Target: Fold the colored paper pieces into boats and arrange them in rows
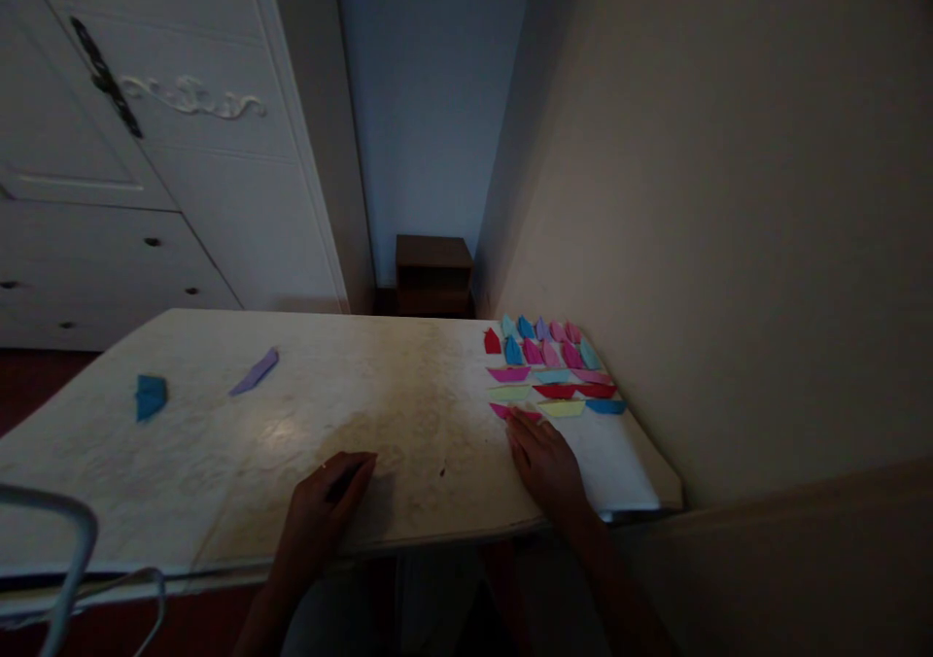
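Observation:
On the right of the table, my right hand (545, 458) lies with its fingers stretched out. Its fingertips rest on a magenta folded-paper boat (501, 410) and cover the boat's middle. This boat is at the near left end of several rows of folded-paper pieces, close to a pale yellow boat (563, 409) and a blue one (605, 406). My left hand (321, 501) rests near the table's front edge, fingers curled and thumb tip against them, and nothing shows in it. The pieces lie on a white sheet (616, 458).
A blue folded paper (151, 397) and a lilac folded paper (255, 372) lie on the left of the table (408, 375). A bent grey tube (80, 531) rises at the lower left. The wall (700, 249) borders the right side; a white cabinet (240, 210) stands behind.

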Demonstrator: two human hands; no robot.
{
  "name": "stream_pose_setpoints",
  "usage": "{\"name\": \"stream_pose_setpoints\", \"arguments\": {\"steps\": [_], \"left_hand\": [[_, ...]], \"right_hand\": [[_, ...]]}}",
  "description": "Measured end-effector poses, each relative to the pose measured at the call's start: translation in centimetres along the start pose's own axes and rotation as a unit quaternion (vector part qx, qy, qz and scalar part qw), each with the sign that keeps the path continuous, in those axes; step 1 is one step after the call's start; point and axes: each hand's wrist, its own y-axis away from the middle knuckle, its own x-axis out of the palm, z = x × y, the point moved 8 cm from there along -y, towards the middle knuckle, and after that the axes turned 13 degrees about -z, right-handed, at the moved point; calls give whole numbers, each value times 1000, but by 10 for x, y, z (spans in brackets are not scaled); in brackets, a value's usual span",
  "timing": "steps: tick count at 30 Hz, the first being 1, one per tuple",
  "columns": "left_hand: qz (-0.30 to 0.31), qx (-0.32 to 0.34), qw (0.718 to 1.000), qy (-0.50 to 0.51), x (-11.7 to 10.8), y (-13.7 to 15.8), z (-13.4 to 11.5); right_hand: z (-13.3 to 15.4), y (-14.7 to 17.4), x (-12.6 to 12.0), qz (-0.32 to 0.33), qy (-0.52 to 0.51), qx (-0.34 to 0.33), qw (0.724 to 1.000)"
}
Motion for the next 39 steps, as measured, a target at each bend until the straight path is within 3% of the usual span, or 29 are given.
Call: {"name": "stream_pose_setpoints", "arguments": {"steps": [9, 16, 24, 33, 36, 39], "left_hand": [[2, -8, 1000, 1, 1, 3, 3], [5, 3, 1000, -4, 2, 3, 4], [5, -10, 1000, 2, 2, 4, 6], [37, -47, 997, 51, 2, 2, 1], [42, -46, 997, 42, -11, -5, 9], [3, -14, 999, -42, -45, -25, 30]], "right_hand": [[-7, -8, 1, 44, -40, 1, 998], [-11, -7, -4, 19, -75, 16, 997], [-16, 1, -25, -68, -158, 88, 981], [17, 16, -4, 0, -255, 207, 945], [26, 17, -1, 13, -250, 216, 944], [30, 16, -3, 17, -234, 209, 950]]}}
